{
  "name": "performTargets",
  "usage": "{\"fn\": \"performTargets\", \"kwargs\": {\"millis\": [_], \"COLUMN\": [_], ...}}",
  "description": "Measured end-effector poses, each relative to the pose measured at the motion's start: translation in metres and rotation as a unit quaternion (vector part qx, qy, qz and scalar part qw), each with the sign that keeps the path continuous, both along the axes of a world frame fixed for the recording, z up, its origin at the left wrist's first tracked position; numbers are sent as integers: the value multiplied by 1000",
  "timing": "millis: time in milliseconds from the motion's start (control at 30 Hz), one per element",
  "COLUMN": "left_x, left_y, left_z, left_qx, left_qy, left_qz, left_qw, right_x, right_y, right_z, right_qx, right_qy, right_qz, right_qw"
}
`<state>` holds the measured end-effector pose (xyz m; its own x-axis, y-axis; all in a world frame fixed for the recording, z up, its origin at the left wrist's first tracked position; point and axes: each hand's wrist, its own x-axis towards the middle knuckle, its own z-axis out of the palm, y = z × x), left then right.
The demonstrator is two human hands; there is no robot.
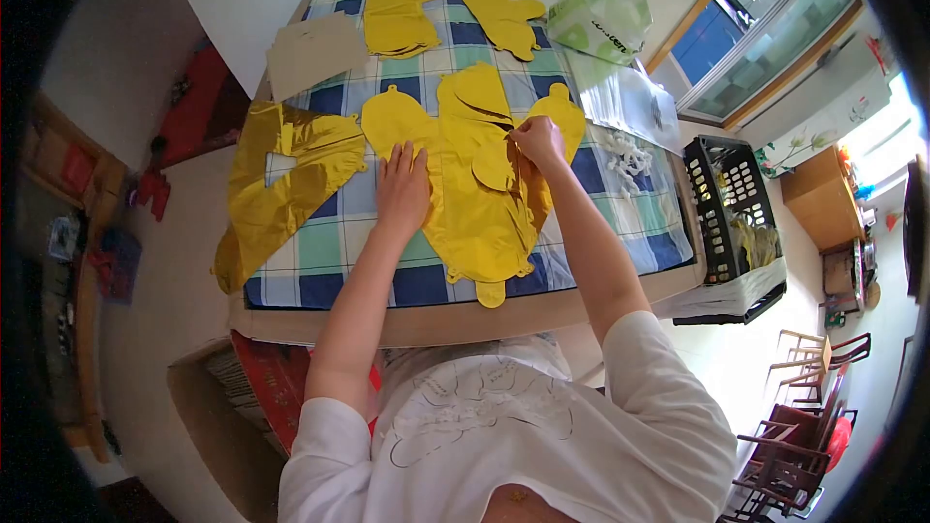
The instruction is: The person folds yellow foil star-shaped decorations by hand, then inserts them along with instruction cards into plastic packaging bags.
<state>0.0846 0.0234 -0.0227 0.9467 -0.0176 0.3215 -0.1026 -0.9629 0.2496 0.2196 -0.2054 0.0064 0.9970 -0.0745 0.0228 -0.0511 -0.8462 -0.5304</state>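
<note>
Lying flat, the left hand (402, 189) is pressed open on the flat yellow foil balloon (475, 203); its 1 o'clock edge is pinched by the right hand (536, 140).

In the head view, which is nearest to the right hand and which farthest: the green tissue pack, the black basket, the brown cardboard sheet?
From the right hand:
1. Green tissue pack, beyond it at the table's far edge.
2. Black basket, off the table's right side.
3. Brown cardboard sheet, far left corner.

Left hand (402, 186) flat, palm down, right hand (538, 140) fingers pinched
</note>
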Motion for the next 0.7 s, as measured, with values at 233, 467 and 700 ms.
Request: {"fn": "performTargets", "kwargs": {"millis": [233,467,700], "left_x": [-1,-6,-7], "left_y": [-20,-76,-78], "left_z": [23,15,7], "left_qx": [-67,-62,-76], "left_qy": [-36,-39,-17], "left_qz": [-58,-210,-209], "left_qw": [995,975,975], "right_x": [4,2,-2], "right_y": [-12,-12,-11], "right_z": [8,-8,-16], "right_qx": [16,-67,-139], "right_qy": [-126,-242,-251], "right_qz": [12,101,257], "right_qw": [992,963,923]}}
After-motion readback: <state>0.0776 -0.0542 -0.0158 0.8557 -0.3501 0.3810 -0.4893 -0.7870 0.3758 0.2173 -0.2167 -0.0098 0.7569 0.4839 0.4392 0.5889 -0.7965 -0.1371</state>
